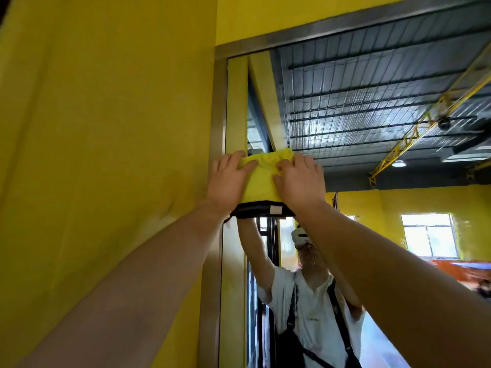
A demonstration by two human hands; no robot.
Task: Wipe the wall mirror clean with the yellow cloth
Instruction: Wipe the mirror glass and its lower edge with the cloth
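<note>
The yellow wall [106, 128] fills the left half of your view. To its right hangs the wall mirror [372, 102], edged by a grey metal frame [216, 115] down its left side and along the top. The glass reflects a dark ribbed ceiling, a yellow crane girder [414, 134] running across it at the right, and a bright window [427, 235] set in a far yellow wall. Lower in the glass you see your own reflection [313, 309], in a white shirt with dark straps, arms raised.

Both your forearms reach up from the near corners and meet at the mirror's left edge, around mid-height in the view. The yellow cloth [261, 181] lies flat on the glass there, just right of the frame, between your two hands.

Your left hand [228, 181] lies spread, fingers straight. The thumb lies across the cloth's left top corner, and the other fingers reach onto the frame. Your right hand [301, 181] covers the cloth's right side with fingers bent, the tips dug into the bunched top edge and holding it against the mirror.

Just below the cloth a black band [261, 209] with a small white patch spans the gap between your wrists; you cannot tell what it belongs to.
</note>
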